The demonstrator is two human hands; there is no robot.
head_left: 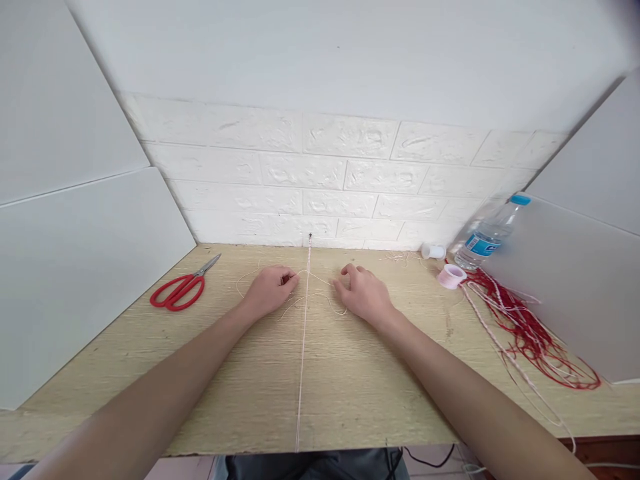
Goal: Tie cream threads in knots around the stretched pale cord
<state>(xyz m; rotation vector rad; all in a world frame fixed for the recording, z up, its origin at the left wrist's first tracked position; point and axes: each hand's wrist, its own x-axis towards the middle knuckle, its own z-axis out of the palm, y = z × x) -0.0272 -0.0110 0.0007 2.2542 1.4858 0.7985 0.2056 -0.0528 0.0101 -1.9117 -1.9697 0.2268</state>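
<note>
Pale pink cord point(303, 333) runs taut in a straight line from a pin at the foot of the brick wall point(320, 180) down the middle of the wooden table point(250, 393) toward the person, its long axis pointing away from the body. The left hand point(267, 291) sits just left of it, fingers curled and pinching a thin loose thread point(320, 297). The right hand point(363, 293) lies just right of the cord, fingers bent over the same thread; whether it truly grips cannot be told. Both hands are about equally near the cord. Red scissors point(179, 291) lie well off to the left.
</note>
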